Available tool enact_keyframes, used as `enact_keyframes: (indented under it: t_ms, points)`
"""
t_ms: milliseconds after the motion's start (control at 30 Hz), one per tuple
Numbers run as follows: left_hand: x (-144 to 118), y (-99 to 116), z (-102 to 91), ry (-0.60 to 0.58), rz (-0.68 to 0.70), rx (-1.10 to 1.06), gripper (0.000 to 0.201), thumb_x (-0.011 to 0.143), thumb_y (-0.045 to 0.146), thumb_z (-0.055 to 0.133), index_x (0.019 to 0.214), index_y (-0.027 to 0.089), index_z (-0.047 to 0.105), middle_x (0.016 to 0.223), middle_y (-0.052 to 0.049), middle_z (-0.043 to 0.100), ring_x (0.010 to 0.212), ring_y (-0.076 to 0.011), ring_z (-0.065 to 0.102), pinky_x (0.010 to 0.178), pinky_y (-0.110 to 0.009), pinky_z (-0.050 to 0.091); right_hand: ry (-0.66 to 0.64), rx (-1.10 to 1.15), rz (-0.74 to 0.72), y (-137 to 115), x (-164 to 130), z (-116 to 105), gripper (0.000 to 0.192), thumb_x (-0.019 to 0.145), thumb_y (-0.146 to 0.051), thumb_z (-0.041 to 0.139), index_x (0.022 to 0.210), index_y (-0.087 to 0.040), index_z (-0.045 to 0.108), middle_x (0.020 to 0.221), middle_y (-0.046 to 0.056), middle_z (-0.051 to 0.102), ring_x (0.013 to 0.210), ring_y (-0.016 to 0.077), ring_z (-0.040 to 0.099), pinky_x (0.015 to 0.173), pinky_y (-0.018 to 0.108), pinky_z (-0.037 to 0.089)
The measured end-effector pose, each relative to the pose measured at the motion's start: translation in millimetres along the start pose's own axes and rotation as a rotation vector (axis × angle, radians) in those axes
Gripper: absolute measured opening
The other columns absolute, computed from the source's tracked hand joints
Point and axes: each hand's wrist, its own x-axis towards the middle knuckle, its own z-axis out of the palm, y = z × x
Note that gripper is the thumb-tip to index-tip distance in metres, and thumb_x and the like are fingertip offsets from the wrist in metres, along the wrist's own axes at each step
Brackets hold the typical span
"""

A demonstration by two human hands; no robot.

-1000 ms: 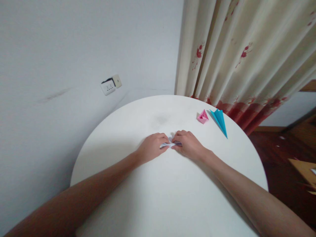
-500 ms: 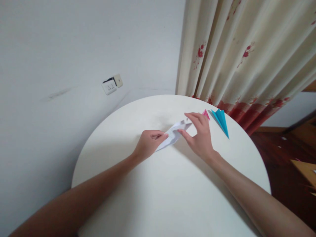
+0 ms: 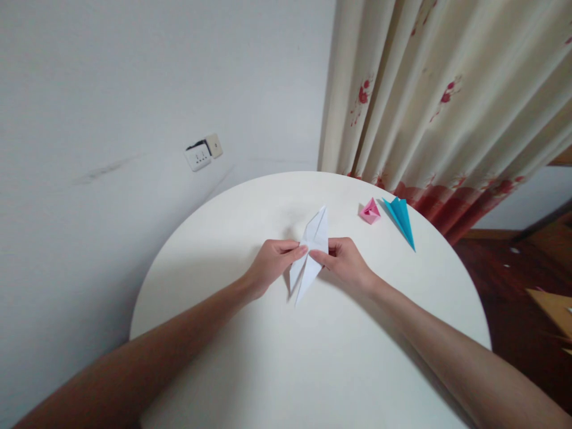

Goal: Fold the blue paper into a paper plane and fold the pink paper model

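A folded piece of white paper point(image 3: 316, 239) is held just above the round table, its long pointed shape running from upper right to lower left. Its lower end splits into two narrow points. My left hand point(image 3: 273, 262) pinches the left edge, thumb on top and fingers behind. From the other side, my right hand point(image 3: 347, 260) grips the right edge, its thumb pressed on the front near the middle. Both thumbs nearly meet at the split. The fingers behind the paper are partly hidden.
A white round table point(image 3: 286, 369) lies under my hands. Near its far right edge rest a pink folded paper piece point(image 3: 370, 211) and a blue paper plane point(image 3: 402, 219). Behind stand a wall with a socket point(image 3: 198, 158) and a flowered curtain point(image 3: 411, 89).
The white paper has turned more upright and now shows its split lower end. My right hand has come down and left to its right edge, uncovering the pink paper piece.
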Motion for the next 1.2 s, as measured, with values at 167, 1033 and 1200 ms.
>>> enact_keyframes:
  t_ms: [167, 1033, 1200]
  points:
    - [3.1, -3.6, -2.2, 0.033, -0.06, 0.032, 0.036, 0.072, 0.051, 0.078, 0.075, 0.015, 0.079, 0.07, -0.003, 0.07, 0.066, -0.0189, 0.061, 0.062, -0.027, 0.042, 0.173, 0.087, -0.004, 1.6, -0.5, 2.8, 0.036, 0.068, -0.044, 0.08, 0.085, -0.018, 0.062, 0.059, -0.004, 0.06, 0.053, 0.0128, 0.053, 0.051, 0.025, 0.039]
    - [-3.6, -7.9, 12.2, 0.14, -0.036, -0.171, 0.039, 0.071, 0.053, 0.081, 0.069, 0.014, 0.076, 0.065, -0.005, 0.068, 0.071, -0.0224, 0.064, 0.064, -0.031, 0.048, 0.303, -0.067, -0.147, -4.0, -4.8, 10.0, 0.026, 0.075, -0.041, 0.076, 0.075, -0.019, 0.062, 0.071, 0.001, 0.063, 0.06, 0.0132, 0.051, 0.054, 0.027, 0.041]
    - [-2.6, -8.2, 11.7, 0.095, -0.052, -0.182, 0.043, 0.071, 0.055, 0.081, 0.076, 0.012, 0.077, 0.076, -0.008, 0.073, 0.072, -0.0221, 0.065, 0.069, -0.031, 0.049, 0.316, -0.092, -0.155, -5.1, -6.6, 11.9, 0.022, 0.078, -0.038, 0.073, 0.074, -0.019, 0.063, 0.07, 0.0, 0.062, 0.06, 0.0132, 0.051, 0.054, 0.026, 0.04]
